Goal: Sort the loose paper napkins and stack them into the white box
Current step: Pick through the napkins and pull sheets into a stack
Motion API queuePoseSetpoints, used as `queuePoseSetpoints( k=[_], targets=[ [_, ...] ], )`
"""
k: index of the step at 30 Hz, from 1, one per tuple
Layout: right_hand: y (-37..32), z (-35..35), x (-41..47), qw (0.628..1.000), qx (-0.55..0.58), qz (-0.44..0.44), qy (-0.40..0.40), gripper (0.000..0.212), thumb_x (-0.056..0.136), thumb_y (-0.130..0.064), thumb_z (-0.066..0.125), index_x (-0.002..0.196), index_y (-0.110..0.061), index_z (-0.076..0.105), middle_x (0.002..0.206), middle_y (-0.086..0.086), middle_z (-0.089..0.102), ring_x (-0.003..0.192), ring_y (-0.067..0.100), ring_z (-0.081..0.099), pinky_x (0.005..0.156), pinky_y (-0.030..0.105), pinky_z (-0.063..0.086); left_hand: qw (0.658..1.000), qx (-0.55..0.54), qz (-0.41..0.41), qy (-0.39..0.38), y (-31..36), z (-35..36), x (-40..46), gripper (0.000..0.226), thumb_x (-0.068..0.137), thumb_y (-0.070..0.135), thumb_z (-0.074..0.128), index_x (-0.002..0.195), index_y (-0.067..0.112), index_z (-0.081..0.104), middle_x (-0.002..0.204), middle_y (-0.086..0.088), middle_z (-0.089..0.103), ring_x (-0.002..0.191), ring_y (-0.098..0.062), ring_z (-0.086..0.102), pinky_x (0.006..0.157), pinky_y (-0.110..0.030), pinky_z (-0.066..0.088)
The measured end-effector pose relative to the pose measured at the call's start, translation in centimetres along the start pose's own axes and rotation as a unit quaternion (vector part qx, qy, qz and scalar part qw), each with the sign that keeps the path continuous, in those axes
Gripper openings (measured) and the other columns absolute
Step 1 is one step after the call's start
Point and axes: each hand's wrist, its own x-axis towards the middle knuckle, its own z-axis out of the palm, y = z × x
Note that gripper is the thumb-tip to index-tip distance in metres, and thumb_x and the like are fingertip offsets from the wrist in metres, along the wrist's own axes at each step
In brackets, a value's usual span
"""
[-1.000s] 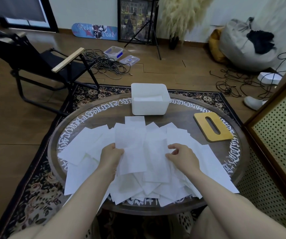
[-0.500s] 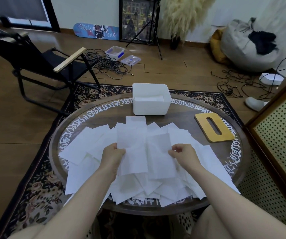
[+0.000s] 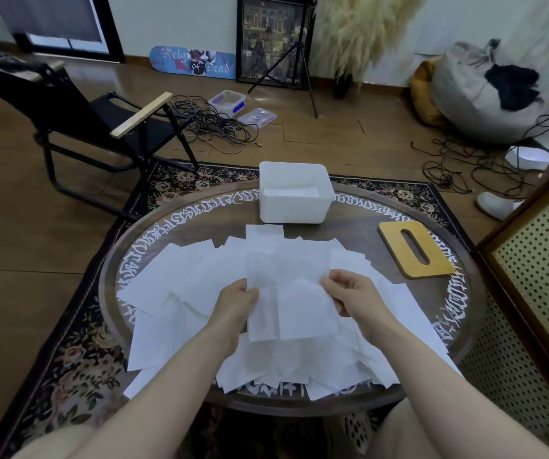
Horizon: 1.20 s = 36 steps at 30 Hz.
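Loose white paper napkins (image 3: 173, 279) lie scattered in overlapping layers over the near half of the round table (image 3: 200, 223). My left hand (image 3: 236, 303) pinches the left edge of a napkin (image 3: 260, 293) held above the pile. My right hand (image 3: 356, 293) pinches the right edge of a second napkin (image 3: 303, 293), which overlaps the first one in the middle. The white box (image 3: 294, 207) stands open at the table's far edge, with a flat layer of white napkins inside it.
A flat wooden lid with an oval slot (image 3: 415, 250) lies on the table at the right. A black folding chair (image 3: 77, 127) stands to the far left. A perforated cabinet (image 3: 538, 266) borders the table on the right. Cables (image 3: 213, 127) and tubs lie on the floor behind.
My right hand lifted a napkin from the pile and brought it leftward against the one in my left hand. Both hands now sit closer together.
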Motion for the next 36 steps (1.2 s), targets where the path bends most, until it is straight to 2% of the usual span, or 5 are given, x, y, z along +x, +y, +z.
queuePoseSetpoints(
  k=[9, 19, 23, 30, 36],
  targets=[
    [-0.5, 3.1, -0.2, 1.0, -0.024, -0.017, -0.001, 0.013, 0.092, -0.005, 0.059, 0.082, -0.007, 0.067, 0.049, -0.015, 0.055, 0.041, 0.007, 0.036, 0.043, 0.013, 0.031, 0.994, -0.095, 0.008, -0.052, 0.1, -0.5, -0.3, 0.016, 0.096, 0.017, 0.053, 0.103, 0.017, 0.068, 0.095, -0.003, 0.075, 0.092, -0.026, 0.069, 0.085, -0.044, 0.054],
    [-1.5, 7.3, -0.3, 0.999, -0.036, -0.03, -0.009, 0.011, 0.091, -0.008, 0.06, 0.085, -0.006, 0.07, 0.057, -0.009, 0.059, 0.041, 0.007, 0.036, 0.043, 0.014, 0.033, 0.995, -0.084, 0.039, -0.038, 0.3, -4.9, -1.2, 0.025, 0.098, 0.032, 0.047, 0.108, 0.021, 0.068, 0.101, 0.0, 0.073, 0.091, -0.023, 0.067, 0.071, -0.033, 0.051],
    [-1.9, 9.4, -0.4, 0.998, -0.046, -0.041, -0.02, 0.013, 0.091, -0.007, 0.06, 0.082, -0.009, 0.069, 0.054, -0.012, 0.059, 0.039, 0.003, 0.039, 0.044, 0.015, 0.034, 0.994, -0.088, 0.047, -0.046, 0.0, -7.0, -1.5, 0.036, 0.095, 0.049, 0.046, 0.113, 0.025, 0.066, 0.106, 0.003, 0.073, 0.1, -0.021, 0.068, 0.087, -0.042, 0.051],
    [-2.3, 13.3, -0.8, 0.994, -0.065, -0.059, -0.062, 0.011, 0.09, -0.006, 0.06, 0.086, -0.006, 0.07, 0.063, -0.006, 0.061, 0.039, 0.001, 0.041, 0.045, 0.016, 0.034, 0.99, -0.084, 0.113, 0.012, -1.3, -10.5, -1.7, 0.026, 0.088, 0.006, 0.065, 0.111, 0.018, 0.064, 0.105, -0.004, 0.072, 0.096, -0.023, 0.068, 0.077, -0.036, 0.054],
    [-1.7, 15.8, -0.7, 0.991, -0.086, -0.062, -0.083, 0.008, 0.089, -0.006, 0.061, 0.089, -0.008, 0.07, 0.055, -0.01, 0.06, 0.041, 0.003, 0.043, 0.046, 0.017, 0.035, 0.987, -0.073, 0.13, 0.057, -2.0, -13.0, -1.5, 0.026, 0.087, -0.003, 0.062, 0.099, 0.02, 0.065, 0.096, -0.001, 0.073, 0.088, -0.022, 0.069, 0.077, -0.039, 0.055]
  ],
)
